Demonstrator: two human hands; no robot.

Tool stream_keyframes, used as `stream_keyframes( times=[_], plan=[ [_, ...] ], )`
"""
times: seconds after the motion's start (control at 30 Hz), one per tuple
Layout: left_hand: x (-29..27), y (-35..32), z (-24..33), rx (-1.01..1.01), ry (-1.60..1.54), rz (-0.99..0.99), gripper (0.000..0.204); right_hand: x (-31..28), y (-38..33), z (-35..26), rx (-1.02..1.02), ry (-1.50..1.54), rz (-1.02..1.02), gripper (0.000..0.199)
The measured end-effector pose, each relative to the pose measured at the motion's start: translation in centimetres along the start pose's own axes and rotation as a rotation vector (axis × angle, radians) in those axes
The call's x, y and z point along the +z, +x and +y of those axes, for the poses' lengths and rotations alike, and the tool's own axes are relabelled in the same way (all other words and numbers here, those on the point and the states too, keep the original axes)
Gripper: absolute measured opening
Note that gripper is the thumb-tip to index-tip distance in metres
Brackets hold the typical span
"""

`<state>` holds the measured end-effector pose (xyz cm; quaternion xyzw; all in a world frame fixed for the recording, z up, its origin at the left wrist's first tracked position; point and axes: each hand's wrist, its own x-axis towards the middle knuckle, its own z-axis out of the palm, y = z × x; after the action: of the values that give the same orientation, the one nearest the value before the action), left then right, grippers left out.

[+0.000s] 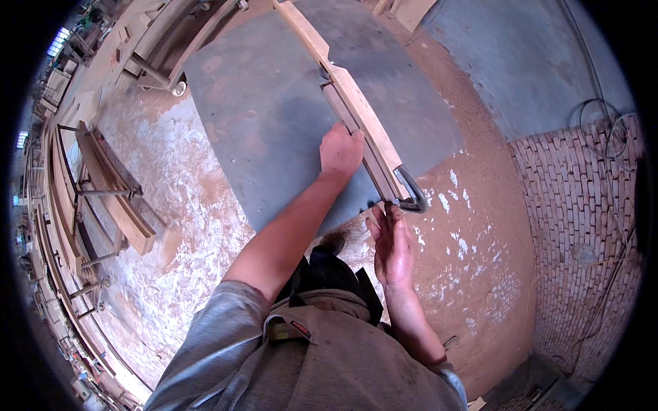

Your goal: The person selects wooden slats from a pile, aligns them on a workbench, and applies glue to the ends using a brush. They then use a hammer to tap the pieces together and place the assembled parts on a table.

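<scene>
Feeding a long wood strip (356, 113) along the fence (322, 48) on the grey saw bench (274, 123). Left hand (340, 152) presses down on the strip's left edge, fingers (356, 137) curled over it, gripping the strip. Right hand (391, 246) sits at the strip's near end, palm flat, fingers (392, 218) straight and released, fingertips touching the end beside the dark curved metal bracket (412, 195); it grasps nothing.

Judgement on doing it well: keep the left hand's side pressure toward the fence so the strip stays flush along its length. Push from the near end with steady, straight force along the strip, not across it. Keep both hands off the strip's cut line; I cannot see a blade, so its position is unknown.

Orientation: the strip's long axis runs from its near end by the bracket up and away toward the bench's far edge, leaning left in the view. It lies flat on the bench, parallel to and touching the fence. The far end is hard to separate from the fence.

Sawdust covers the floor (473, 226) around the bench; stacked timber (113, 192) lies well left of it.
</scene>
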<state>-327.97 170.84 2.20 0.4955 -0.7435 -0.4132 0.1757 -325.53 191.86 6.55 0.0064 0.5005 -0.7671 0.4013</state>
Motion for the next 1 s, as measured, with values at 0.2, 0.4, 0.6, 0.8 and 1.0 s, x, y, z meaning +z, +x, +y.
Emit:
stream_keyframes(
  times=[0.2, 0.4, 0.6, 0.8, 1.0],
  plan=[
    [0.2, 1.1, -0.5, 0.071, 0.094, 0.044, 0.032, 0.4, 0.8, 0.5, -0.037, -0.004, -0.009, 0.053],
    [-0.8, 3.0, -0.1, 0.05, 0.137, 0.02, 0.032, 1.9, 2.2, 0.7, -0.019, 0.002, -0.003, 0.054],
    [-1.6, 3.8, 0.6, -0.017, 0.104, 0.004, 0.032, 2.2, 3.3, 1.1, -0.022, -0.013, -0.028, 0.062],
    [-2.3, 5.6, 0.6, -0.02, 0.156, -0.018, 0.032, 3.2, 4.4, 1.6, -0.035, 0.02, -0.039, 0.057],
    [-2.7, 7.3, 0.6, -0.002, 0.156, 0.01, 0.033, 5.1, 5.6, 1.7, -0.044, 0.018, 0.013, 0.052]
  ],
)
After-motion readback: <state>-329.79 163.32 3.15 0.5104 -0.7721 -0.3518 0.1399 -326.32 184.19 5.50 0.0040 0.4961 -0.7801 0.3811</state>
